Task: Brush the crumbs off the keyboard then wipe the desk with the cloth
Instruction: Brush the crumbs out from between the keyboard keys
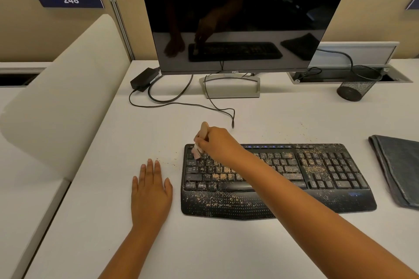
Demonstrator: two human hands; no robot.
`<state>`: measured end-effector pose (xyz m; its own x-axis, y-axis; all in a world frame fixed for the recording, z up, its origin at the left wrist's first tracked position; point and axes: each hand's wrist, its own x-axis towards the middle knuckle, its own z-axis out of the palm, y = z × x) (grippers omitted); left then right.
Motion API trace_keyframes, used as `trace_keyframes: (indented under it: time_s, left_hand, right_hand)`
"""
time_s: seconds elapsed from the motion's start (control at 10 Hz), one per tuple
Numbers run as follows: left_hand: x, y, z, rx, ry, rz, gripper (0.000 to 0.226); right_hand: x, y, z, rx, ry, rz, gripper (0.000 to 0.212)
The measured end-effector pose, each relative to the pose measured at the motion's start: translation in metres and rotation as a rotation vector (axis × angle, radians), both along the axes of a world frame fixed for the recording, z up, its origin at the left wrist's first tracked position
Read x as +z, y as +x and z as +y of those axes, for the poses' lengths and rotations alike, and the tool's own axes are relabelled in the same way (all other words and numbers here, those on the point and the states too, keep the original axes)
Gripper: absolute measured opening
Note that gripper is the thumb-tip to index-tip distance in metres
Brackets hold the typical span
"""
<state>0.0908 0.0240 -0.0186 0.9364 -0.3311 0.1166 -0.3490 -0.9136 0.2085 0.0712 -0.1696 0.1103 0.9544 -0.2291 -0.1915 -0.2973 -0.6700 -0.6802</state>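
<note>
A pale office surface (pixel 226 244) sits before a tan partition, with a dark monitor (pixel 238 13) beyond the hands. The black keyboard (pixel 317 179), strewn with crumbs (pixel 226 175), lies under the right forearm. A grey folded cloth (pixel 399 170) lies well right of it. The left hand (pixel 150 195) rests flat, fingers straight, just left of the keyboard. The right hand (pixel 217 142) grips a small brush (pixel 200 140), bristles on the keyboard's far-left keys.

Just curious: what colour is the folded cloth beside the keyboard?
Dark grey cloth, seen in the head view.
</note>
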Motion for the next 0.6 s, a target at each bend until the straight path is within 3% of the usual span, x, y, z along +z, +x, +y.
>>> trace_keyframes:
  time_s: [0.2, 0.4, 0.6]
  left_hand:
    - [0.0002, 0.0003, 0.001, 0.002, -0.001, -0.001, 0.069]
    - [0.0001, 0.0002, -0.0003, 0.007, -0.004, -0.002, 0.069]
    - [0.001, 0.0, 0.0003, 0.002, 0.002, 0.001, 0.068]
  right_hand:
    - [-0.0008, 0.0016, 0.0019, -0.101, 0.101, -0.069, 0.029]
    - [-0.0046, -0.0008, 0.0005, -0.08, 0.106, 0.008, 0.029]
    - [-0.0018, 0.0019, 0.0063, 0.004, 0.132, -0.047, 0.026]
